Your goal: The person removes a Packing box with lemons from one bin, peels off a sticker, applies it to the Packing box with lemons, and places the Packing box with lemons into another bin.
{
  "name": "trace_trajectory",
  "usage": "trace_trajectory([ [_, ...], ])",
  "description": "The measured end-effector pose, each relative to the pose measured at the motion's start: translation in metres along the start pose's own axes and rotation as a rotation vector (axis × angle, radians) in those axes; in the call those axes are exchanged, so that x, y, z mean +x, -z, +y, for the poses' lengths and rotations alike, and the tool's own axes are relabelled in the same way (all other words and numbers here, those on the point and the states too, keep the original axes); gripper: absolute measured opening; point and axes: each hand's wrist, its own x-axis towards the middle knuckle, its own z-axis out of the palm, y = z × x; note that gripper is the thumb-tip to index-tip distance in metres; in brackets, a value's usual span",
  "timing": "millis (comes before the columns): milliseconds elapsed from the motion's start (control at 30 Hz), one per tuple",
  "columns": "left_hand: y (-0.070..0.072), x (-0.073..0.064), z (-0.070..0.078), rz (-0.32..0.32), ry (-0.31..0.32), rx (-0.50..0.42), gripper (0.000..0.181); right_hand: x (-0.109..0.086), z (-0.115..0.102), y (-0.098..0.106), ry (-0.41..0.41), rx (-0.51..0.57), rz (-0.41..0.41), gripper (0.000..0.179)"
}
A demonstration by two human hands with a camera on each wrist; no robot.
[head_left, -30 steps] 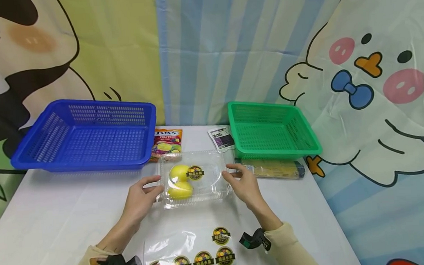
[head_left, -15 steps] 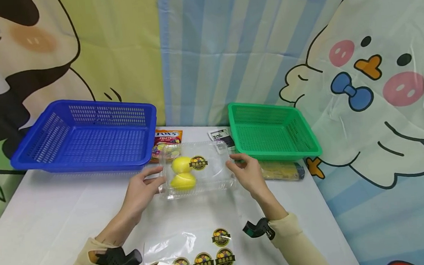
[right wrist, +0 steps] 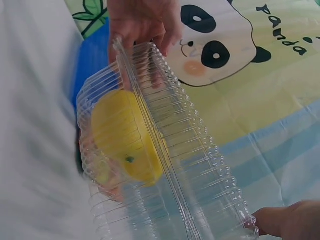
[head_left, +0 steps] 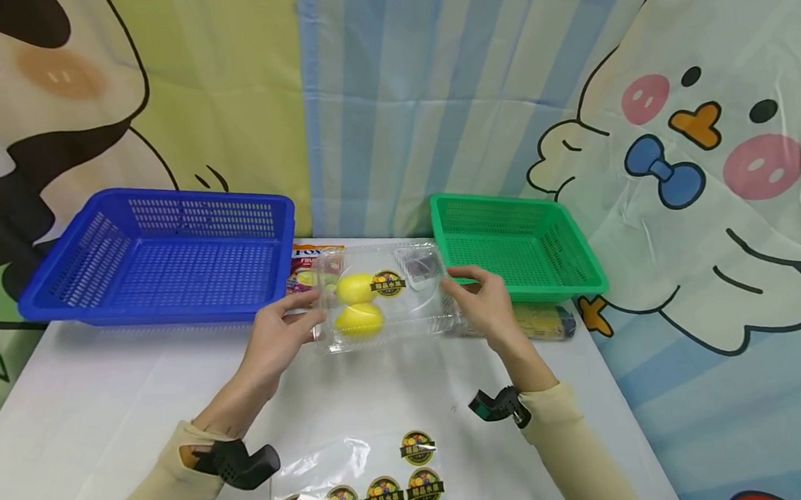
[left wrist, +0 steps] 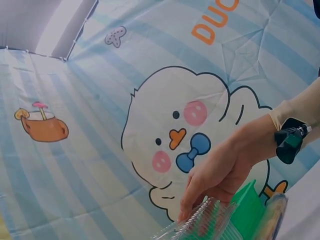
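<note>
Both hands hold a clear plastic clamshell box (head_left: 415,311) by its two ends, and its lid looks closed. Inside, on the left side, lie two yellow lemons (head_left: 359,320); the right wrist view shows one lemon (right wrist: 122,130) through the ribbed wall. A round black-and-gold sticker (head_left: 388,283) is on the lid. My left hand (head_left: 280,342) grips the left end with thumb and fingers. At the opposite end, my right hand (head_left: 490,306) pinches the edge; the left wrist view shows this right hand (left wrist: 215,172) on the box too. The box is held up off the table.
A blue basket (head_left: 161,317) stands back left, a green basket (head_left: 525,292) back right. Behind the box are a candy bag (head_left: 302,266) and a dark packet seen through plastic. A yellowish package (head_left: 538,321) lies below the green basket. A sticker sheet (head_left: 338,459) lies in front.
Both hands have carried the box away from the front edge and slightly right. It now covers more of the candy bag and the dark packet. The grip looks the same.
</note>
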Motion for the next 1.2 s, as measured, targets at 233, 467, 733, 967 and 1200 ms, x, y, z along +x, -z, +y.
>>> trace_trajectory([
  [233,-0.01,0.009,0.011,0.002,-0.025,0.009,0.049,0.009,-0.002,0.014,-0.007,-0.002,-0.014,0.039],
  [467,-0.017,0.018,0.022,-0.006,-0.023,0.036,0.051,0.016,-0.003,0.024,-0.009,0.012,-0.02,0.042],
  [733,-0.02,0.023,0.033,-0.026,-0.03,0.043,0.05,0.02,-0.008,0.032,-0.007,0.012,-0.02,0.044],
  [967,-0.026,0.03,0.043,-0.046,-0.016,0.046,0.052,0.025,-0.013,0.042,-0.011,0.0,-0.013,0.045],
  [1200,-0.04,0.04,0.054,-0.059,-0.005,0.06,0.054,0.033,-0.013,0.057,-0.026,0.012,0.02,0.046],
])
